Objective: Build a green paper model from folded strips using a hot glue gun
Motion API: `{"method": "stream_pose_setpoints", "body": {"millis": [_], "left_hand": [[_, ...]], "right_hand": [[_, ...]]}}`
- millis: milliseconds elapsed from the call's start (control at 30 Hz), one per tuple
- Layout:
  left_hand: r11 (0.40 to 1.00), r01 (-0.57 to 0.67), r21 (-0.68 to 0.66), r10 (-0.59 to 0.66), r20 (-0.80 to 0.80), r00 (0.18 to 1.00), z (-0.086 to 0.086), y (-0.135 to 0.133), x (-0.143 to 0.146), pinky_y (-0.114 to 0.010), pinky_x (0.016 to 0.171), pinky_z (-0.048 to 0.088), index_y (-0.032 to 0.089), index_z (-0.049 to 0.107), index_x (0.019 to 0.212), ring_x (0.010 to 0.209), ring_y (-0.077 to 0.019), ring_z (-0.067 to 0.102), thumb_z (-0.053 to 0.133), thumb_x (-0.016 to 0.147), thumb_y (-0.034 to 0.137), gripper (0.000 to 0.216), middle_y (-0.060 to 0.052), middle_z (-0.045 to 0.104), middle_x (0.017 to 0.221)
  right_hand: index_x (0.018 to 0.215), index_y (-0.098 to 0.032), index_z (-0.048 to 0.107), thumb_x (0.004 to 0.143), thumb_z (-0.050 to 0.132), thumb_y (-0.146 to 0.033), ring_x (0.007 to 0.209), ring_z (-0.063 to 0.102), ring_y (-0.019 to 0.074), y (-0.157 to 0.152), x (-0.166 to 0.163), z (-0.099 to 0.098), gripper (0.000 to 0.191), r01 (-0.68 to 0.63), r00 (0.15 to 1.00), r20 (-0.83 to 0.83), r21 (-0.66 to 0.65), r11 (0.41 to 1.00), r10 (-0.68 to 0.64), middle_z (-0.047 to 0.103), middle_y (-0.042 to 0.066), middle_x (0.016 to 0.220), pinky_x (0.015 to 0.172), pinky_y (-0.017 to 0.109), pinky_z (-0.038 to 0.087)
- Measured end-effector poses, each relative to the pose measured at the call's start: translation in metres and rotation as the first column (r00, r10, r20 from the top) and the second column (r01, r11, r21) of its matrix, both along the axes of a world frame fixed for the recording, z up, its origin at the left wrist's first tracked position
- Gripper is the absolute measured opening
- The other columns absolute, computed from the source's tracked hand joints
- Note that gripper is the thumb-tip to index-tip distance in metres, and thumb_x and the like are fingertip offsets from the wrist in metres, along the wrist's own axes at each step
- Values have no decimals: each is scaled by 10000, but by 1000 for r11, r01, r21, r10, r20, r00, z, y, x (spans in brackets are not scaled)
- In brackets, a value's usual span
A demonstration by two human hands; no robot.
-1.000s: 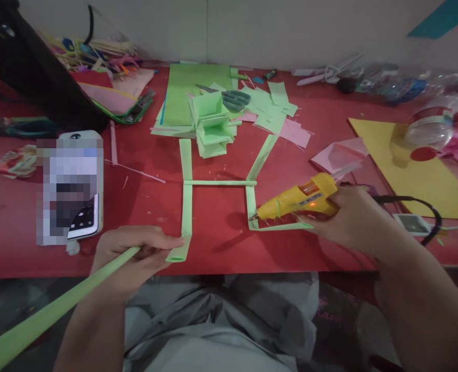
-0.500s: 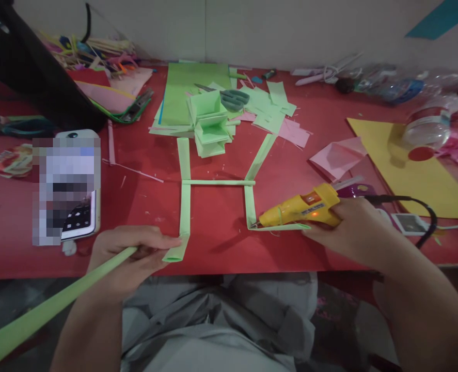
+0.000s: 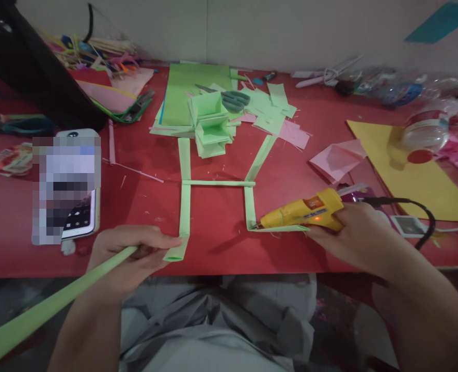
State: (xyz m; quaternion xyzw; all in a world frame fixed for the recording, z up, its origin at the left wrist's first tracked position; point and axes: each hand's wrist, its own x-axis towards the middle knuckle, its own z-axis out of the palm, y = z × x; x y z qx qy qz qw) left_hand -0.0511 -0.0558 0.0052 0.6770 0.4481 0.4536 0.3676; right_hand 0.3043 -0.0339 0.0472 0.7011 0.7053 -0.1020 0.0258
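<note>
My left hand is closed on a long folded green paper strip that runs off to the lower left, its folded end touching the near left corner of a green paper strip frame lying on the red table. My right hand grips a yellow glue gun. The nozzle points left and rests at the frame's near right corner. A black cord leaves the gun's back.
A phone lies left of the frame. Folded green paper pieces, green sheets, scissors and pink scraps lie behind it. A yellow sheet and clear plastic bottles are at right. A black bag stands far left.
The glue gun has slid slightly down and right, its nozzle staying at the frame's near right corner. My left hand has kept hold of the strip without moving.
</note>
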Motion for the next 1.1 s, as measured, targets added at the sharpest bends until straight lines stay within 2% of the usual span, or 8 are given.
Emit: {"method": "stream_pose_setpoints", "body": {"millis": [233,400,500,667,767,867,1000,1100], "left_hand": [[998,-38,-55,36,-38,999,0,-2,0,-196,347,290,274,826,792,391,-69,403,772,704,101,201,40,552,461],[987,-93,-128,89,-40,995,-2,-6,0,-209,384,320,278,820,779,442,-86,451,797,676,141,173,24,598,529],[976,-116,-186,108,-52,993,-1,-7,1,-200,396,283,265,795,831,449,-73,397,781,699,168,164,48,503,510],[975,38,-219,22,265,964,9,-2,5,-221,415,219,240,686,1066,473,-80,259,741,756,464,387,64,335,562],[966,46,-254,51,363,930,17,2,4,-243,419,253,232,652,999,487,-107,275,592,819,638,448,38,368,575],[954,-129,-272,189,211,959,24,4,0,-229,437,300,237,603,912,511,-117,355,527,908,548,321,24,440,604],[961,-270,-59,246,-261,933,31,10,-2,-221,547,412,212,650,961,642,-125,515,564,929,381,192,-6,608,773],[969,-247,11,236,-340,910,35,19,2,-216,579,456,194,683,966,636,-117,559,567,922,335,188,-10,660,789]], "right_hand": [[482,-263,328,717,626,-287,457,472,176,-4,5,-1,380,-7,999,-33,20,1000,8,465,25,468,497,320,303],[577,-250,490,639,720,-579,452,464,186,-10,15,1,406,169,982,-92,34,985,-165,503,9,499,467,323,342],[754,-208,588,761,633,-636,520,498,184,-14,22,-4,431,200,953,-250,101,975,-170,559,20,595,506,315,384],[894,-187,558,912,518,-526,623,539,194,-8,17,-19,341,243,896,-424,218,945,-133,592,45,721,605,323,421],[905,-191,553,924,512,-490,693,554,210,7,11,-31,302,219,899,-433,316,923,-64,610,67,791,667,339,438],[917,-188,574,885,560,-493,778,576,229,26,10,-45,307,235,899,-437,458,857,-14,616,85,871,723,360,469],[1043,-178,587,833,641,-480,908,609,257,30,14,-56,372,260,892,-451,525,810,7,617,123,1043,782,401,517],[1207,-196,558,833,662,-389,1080,603,293,14,12,-54,434,270,885,-451,703,658,119,601,139,1186,872,464,528]]}}
